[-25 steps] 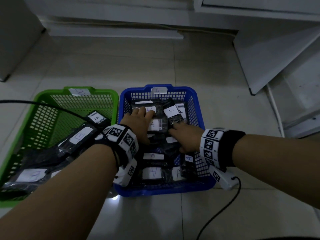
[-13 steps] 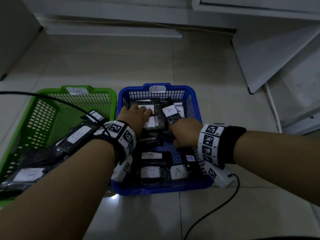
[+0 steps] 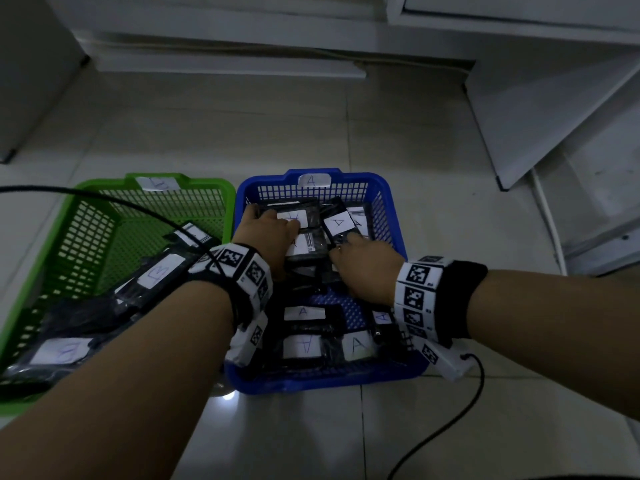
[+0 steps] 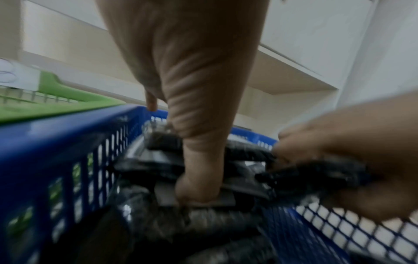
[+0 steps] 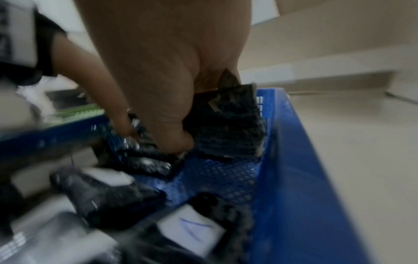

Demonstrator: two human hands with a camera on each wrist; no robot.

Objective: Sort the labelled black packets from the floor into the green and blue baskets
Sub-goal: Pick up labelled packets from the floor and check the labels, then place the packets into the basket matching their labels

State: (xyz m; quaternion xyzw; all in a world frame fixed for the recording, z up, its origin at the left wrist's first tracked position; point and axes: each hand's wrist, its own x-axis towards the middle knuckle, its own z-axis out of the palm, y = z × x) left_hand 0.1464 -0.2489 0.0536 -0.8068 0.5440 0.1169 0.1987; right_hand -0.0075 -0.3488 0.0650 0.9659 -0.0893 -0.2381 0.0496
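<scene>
Both hands inside blue basket [image 3: 394, 220], far end. Left hand [image 3: 268, 233] clamped on "A" packet [image 3: 308, 242], thumb underneath. Right hand [image 3: 363, 265] pinches neighbour packet [image 3: 337, 225]. Probably tidying pile flat. "B" packets [image 3: 159, 275] lie in green basket [image 3: 86, 209]. Floor holds no packet.

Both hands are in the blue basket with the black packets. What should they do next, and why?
Probably let go and lift out. The left hand and right hand both grip black plastic packets with white A labels already inside the blue plastic mesh basket, itself tagged A.
</scene>
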